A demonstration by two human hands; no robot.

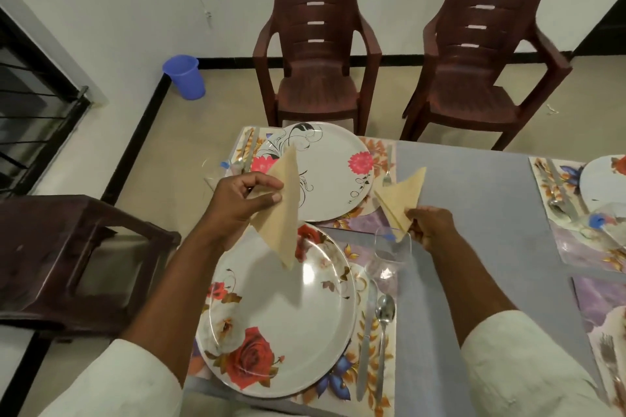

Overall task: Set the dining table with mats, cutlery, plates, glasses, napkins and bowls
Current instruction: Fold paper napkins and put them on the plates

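Two folded napkins are held above the table. One napkin (281, 210) is pinched by the left hand (242, 201) over the near plate (276, 318), long axis pointing down; the other napkin (401, 198) is pinched by the right hand (430, 225) beside the glass (391, 252).

Soft indoor light is falling from above, casting a napkin shadow on the near plate (281, 311); glare is streaking its rim, wide-angle distortion is bending the chairs (316, 41) and edges are looking slightly blurred
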